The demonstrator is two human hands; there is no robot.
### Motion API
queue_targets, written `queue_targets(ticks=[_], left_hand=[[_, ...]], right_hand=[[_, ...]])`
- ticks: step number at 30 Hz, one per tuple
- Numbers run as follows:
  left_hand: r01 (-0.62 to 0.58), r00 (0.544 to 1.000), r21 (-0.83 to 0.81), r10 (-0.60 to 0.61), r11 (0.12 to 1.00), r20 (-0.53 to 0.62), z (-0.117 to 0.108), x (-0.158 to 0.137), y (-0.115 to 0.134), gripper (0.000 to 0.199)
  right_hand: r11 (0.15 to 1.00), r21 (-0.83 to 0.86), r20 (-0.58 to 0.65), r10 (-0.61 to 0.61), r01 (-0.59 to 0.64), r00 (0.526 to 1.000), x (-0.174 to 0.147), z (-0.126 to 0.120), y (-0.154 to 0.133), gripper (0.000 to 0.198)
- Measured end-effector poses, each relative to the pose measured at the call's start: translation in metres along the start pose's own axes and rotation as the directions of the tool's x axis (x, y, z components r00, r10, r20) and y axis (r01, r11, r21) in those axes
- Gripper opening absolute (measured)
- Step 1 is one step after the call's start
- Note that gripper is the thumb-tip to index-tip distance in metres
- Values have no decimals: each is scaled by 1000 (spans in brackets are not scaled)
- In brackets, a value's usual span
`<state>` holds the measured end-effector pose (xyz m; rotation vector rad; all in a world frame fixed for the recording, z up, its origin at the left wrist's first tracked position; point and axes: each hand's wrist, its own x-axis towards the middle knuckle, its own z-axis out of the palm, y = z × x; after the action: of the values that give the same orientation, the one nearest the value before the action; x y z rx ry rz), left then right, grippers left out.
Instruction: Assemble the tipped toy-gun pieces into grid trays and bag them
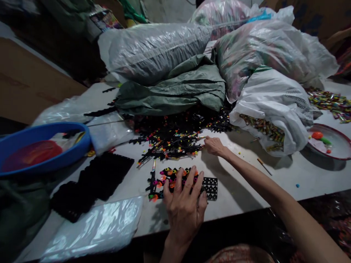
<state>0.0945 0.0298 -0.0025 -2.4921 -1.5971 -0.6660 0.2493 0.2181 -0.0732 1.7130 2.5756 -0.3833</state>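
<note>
My left hand (186, 199) lies with its fingers spread over a row of small black plastic pieces with orange, pink, green and yellow tips (167, 182). Beneath them, a black perforated plastic strip (211, 188) sticks out to the right of the fingers. Farther forward, my right hand (215, 146) has its fingers closed at the right edge of a pile of black plastic pieces (170, 142) with bright coloured bits. A thin stick-like piece (202, 137) shows at its fingertips. What exactly they grip is hidden.
A blue basin (85, 146), stacked black perforated sheets (109, 175) and clear plastic bags (109, 226) are on the left. Large filled sacks (159, 51) and a dark green sack (175, 91) stand behind. At right are a white bag (276, 106) and a red-rimmed bowl (340, 146).
</note>
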Motion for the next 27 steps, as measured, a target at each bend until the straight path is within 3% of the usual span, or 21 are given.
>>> queue_targets(ticks=[7, 13, 15, 18, 21, 24, 27], left_hand=[[-13, 1000, 7, 13, 1000, -15, 0, 1, 0, 46], [5, 1000, -58, -6, 998, -17, 2, 1, -2, 45], [8, 1000, -76, -9, 997, -13, 2, 1, -2, 45], [5, 1000, -78, -5, 997, -5, 2, 2, -2, 45], [-7, 1000, -75, 7, 997, -6, 2, 2, -2, 44], [-7, 1000, -74, 7, 997, 3, 1, 3, 2, 43], [-4, 1000, -73, 4, 997, 9, 1, 3, 5, 42]], right_hand=[[996, 86, 34, -2, -1, 999, 9, -6, -5, 25], [965, 256, 81, 30, -50, 996, -56, 2, 22, 19], [888, 460, 92, -12, -32, 996, -84, 14, 18, 17], [638, 770, 47, -103, 30, 994, -117, 38, -2, 10], [494, 867, 19, -163, 65, 986, -138, 55, -21, 8], [541, 836, 13, -182, 89, 983, -151, 59, -32, 7], [728, 655, -53, -222, 202, 974, -159, 55, -41, 15]])
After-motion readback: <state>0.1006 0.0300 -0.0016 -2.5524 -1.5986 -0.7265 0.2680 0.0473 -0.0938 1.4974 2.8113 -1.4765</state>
